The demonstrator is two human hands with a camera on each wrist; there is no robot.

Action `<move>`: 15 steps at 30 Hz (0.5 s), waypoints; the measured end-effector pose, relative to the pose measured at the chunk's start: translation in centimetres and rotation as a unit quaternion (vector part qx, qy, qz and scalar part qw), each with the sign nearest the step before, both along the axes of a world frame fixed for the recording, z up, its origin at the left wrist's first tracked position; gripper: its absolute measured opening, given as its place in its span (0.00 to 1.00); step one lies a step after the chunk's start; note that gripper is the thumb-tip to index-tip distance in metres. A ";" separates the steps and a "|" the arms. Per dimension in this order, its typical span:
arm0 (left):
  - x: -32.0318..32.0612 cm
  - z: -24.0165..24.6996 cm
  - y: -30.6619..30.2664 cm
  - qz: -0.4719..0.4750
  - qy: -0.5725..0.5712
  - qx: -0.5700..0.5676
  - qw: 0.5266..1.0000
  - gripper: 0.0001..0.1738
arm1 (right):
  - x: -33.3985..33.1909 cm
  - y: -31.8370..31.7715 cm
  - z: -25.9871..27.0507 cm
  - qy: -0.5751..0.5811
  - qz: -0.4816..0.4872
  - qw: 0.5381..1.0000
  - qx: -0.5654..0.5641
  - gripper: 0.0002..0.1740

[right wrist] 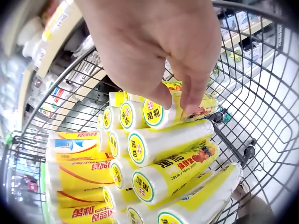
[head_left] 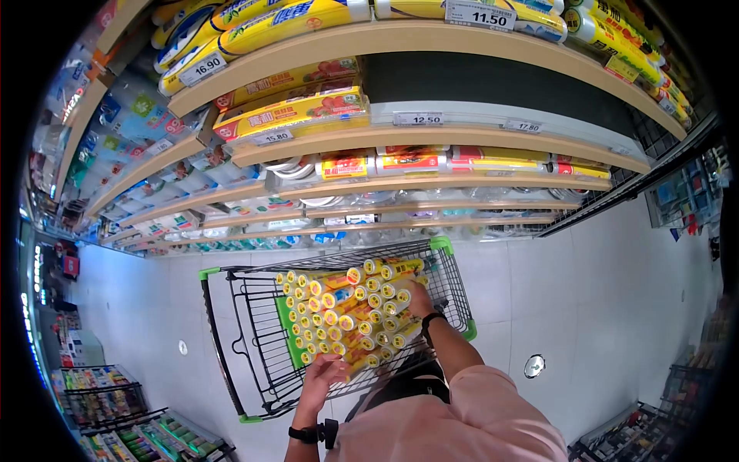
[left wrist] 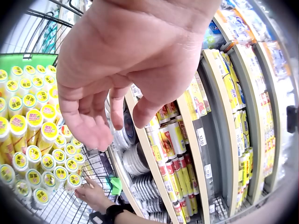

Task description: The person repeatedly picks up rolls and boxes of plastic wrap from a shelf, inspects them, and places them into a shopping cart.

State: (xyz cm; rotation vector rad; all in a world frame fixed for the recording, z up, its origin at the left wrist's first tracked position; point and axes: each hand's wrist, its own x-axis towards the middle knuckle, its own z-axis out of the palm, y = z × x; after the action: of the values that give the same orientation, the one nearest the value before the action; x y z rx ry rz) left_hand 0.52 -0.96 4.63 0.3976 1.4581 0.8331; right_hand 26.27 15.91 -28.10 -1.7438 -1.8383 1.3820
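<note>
A wire shopping cart [head_left: 441, 245] with green corners holds many yellow-and-white rolls of food bags [head_left: 331, 316], stacked with their round labelled ends showing. My right hand [head_left: 419, 302] is over the stack's right end. In the right wrist view, its thumb and fingers [right wrist: 190, 95] pinch a roll of food bags [right wrist: 156, 114] on the top layer, and the palm side is hidden. My left hand [head_left: 327, 371] is beside the near left edge of the stack. Seen from the left wrist, its fingers [left wrist: 88, 126] hang loosely bent with nothing in them.
Shelves [head_left: 431, 138] with price tags and boxed and rolled goods curve along the far side of the cart. Pale floor tiles [head_left: 539, 308] lie to the right. Low display racks [head_left: 100, 393] stand at the lower left.
</note>
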 end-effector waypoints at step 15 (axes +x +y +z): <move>-5.9 0.9 -3.0 -0.028 -0.009 0.069 0.997 0.16 | 6.0 -8.0 7.7 -0.075 0.065 0.994 -0.049 0.17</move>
State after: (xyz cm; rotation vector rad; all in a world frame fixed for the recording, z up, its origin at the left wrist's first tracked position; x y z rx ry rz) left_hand -5.37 -3.99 5.49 0.5316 1.3709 0.8918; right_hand 32.23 7.96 -20.39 -1.8496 -2.0282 1.4475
